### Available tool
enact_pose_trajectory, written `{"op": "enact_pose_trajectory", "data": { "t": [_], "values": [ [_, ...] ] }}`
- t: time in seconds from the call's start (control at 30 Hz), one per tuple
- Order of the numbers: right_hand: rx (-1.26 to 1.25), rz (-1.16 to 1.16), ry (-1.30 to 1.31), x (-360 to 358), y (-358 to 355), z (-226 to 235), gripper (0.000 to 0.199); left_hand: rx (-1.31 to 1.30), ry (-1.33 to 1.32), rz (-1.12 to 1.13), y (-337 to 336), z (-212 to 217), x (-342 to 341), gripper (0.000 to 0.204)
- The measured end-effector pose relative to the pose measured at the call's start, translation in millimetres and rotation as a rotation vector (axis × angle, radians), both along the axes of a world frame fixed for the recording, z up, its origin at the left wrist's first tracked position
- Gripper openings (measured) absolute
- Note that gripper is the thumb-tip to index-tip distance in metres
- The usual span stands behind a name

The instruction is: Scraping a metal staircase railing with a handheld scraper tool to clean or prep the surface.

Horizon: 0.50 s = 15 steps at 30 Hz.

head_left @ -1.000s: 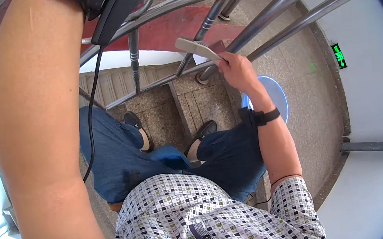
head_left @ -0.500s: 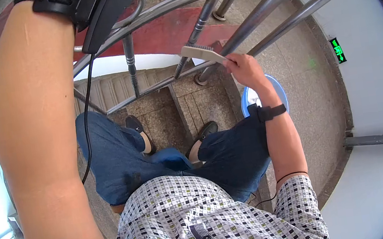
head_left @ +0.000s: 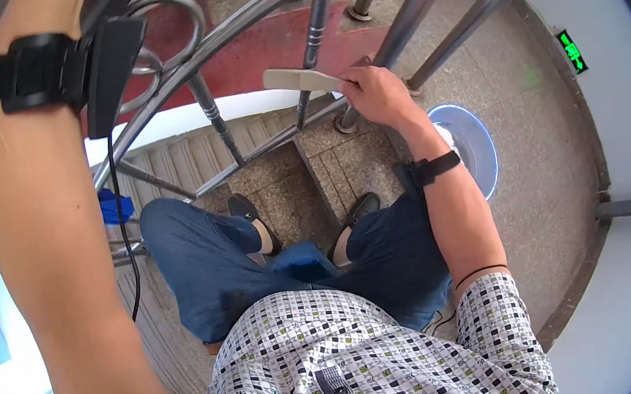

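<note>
My right hand [head_left: 380, 96] is closed around the handle of a long-handled beige brush [head_left: 294, 80]. The brush head reaches leftward against or just in front of a steel baluster [head_left: 316, 32]; I cannot tell whether they touch. The bristles are turned away from view. My left forearm [head_left: 50, 202] stretches up the left side past the curved steel handrail [head_left: 256, 4]. A black strap with a dark flat device [head_left: 44, 71] sits near that wrist, and the hand itself is cut off at the upper edge.
A translucent blue-rimmed bucket [head_left: 479, 146] with something white inside stands by my right forearm. Stone steps [head_left: 343, 162] lie under my feet, and more stairs [head_left: 181, 155] descend beyond the railing. A blue cloth-like thing [head_left: 115, 206] shows at left. A green lit sign [head_left: 572, 51] hangs on the right wall.
The brush has moved left and slightly up, its bristles turning out of sight. My left arm has reached farther up, taking its hand out of view. The whole view has shifted a little.
</note>
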State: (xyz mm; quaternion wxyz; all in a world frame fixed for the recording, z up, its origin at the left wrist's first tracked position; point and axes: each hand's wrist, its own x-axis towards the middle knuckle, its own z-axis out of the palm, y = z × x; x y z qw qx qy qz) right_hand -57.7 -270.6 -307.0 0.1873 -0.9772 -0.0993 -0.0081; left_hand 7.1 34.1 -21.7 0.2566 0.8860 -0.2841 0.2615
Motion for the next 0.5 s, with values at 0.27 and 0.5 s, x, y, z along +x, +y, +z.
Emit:
{"op": "enact_pose_trajectory", "data": {
  "t": [0.27,0.5],
  "values": [
    [0.024,-0.072,-0.010,-16.9,-42.0,12.0,0.025,-0.057,0.150,0.154,-12.7,1.9,-10.9,0.086],
    [0.035,-0.049,-0.166,-8.7,-44.4,5.1,0.025,-0.045,0.036,0.007,-12.1,2.8,-15.0,0.081]
  ]
}}
